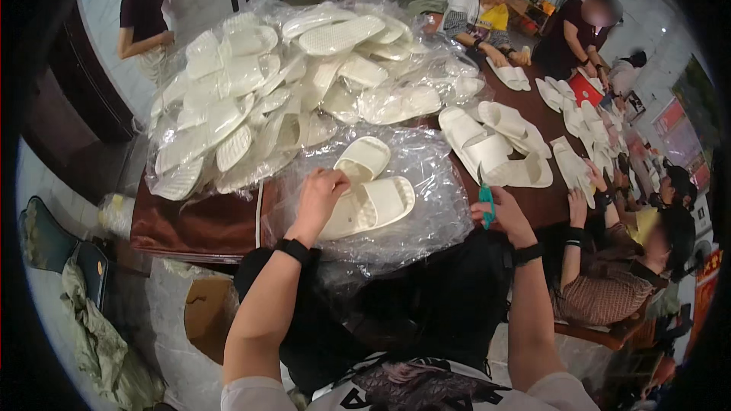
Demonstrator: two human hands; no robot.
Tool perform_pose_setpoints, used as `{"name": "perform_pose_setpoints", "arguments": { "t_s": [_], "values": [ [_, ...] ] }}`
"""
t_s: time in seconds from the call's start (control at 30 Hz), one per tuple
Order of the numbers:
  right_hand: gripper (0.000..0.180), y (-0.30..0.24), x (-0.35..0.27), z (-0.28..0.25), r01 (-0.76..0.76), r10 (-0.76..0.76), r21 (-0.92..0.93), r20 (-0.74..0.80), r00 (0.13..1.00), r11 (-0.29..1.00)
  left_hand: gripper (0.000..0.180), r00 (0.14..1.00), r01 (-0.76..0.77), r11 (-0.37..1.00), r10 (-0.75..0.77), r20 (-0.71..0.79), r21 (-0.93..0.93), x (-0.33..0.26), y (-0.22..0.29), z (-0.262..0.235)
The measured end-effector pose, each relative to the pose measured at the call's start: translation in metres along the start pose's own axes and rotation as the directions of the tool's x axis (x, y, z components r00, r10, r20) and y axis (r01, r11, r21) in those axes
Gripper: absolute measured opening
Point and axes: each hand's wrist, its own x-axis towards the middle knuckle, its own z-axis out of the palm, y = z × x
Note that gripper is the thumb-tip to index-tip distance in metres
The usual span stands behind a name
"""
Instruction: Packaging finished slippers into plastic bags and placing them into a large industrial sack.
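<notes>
Table (190, 224), dark brown, runs ahead of both hands, co-workers seated along its far and right sides. Heap of white slippers (289, 76) in clear plastic lies beyond the left hand, well apart from the right. Plastic sheet (426, 205) spreads between the hands. Smaller stack of slippers (495, 148) sits just past the right hand. Pair of white slippers (369, 194) rests on the sheet, just right of the left hand. Left hand (320, 190), fingers curled, pinches the nearer slipper's edge. Right hand (502, 213) closed around a small teal tool (486, 202), kind unclear.
</notes>
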Motion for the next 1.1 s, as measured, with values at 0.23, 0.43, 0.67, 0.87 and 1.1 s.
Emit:
{"name": "perform_pose_setpoints", "arguments": {
  "t_s": [0.23, 0.43, 0.67, 0.87, 1.1],
  "values": [
    [0.052, -0.017, -0.036, 0.105, -0.274, -0.071, 0.439, 0.624, 0.778, 0.856, 0.007, 0.998, 0.036, 0.999, -0.036, -0.049, -0.001, 0.002, 0.012, -0.006],
    [0.056, -0.011, -0.008, 0.162, -0.454, -0.08, 0.476, 0.751, 0.656, 0.753, 0.008, 0.996, 0.065, 0.998, -0.066, -0.054, -0.013, 0.0, 0.012, -0.007],
    [0.045, -0.011, 0.011, 0.181, -0.497, -0.03, 0.58, 0.67, 0.742, 0.645, 0.008, 0.997, 0.047, 0.997, -0.051, -0.059, -0.056, 0.004, 0.014, -0.009],
    [0.038, -0.04, -0.009, 0.153, -0.202, -0.056, 0.493, 0.459, 0.887, 0.846, 0.005, 0.965, 0.076, 0.968, -0.132, -0.228, -0.24, 0.004, 0.009, -0.033],
    [0.034, -0.006, 0.045, 0.035, 0.434, -0.45, -0.498, 0.097, 0.888, 0.75, 0.004, 0.779, 0.092, 0.704, -0.491, -0.389, -0.704, -0.068, 0.022, -0.162]
  ]
}}
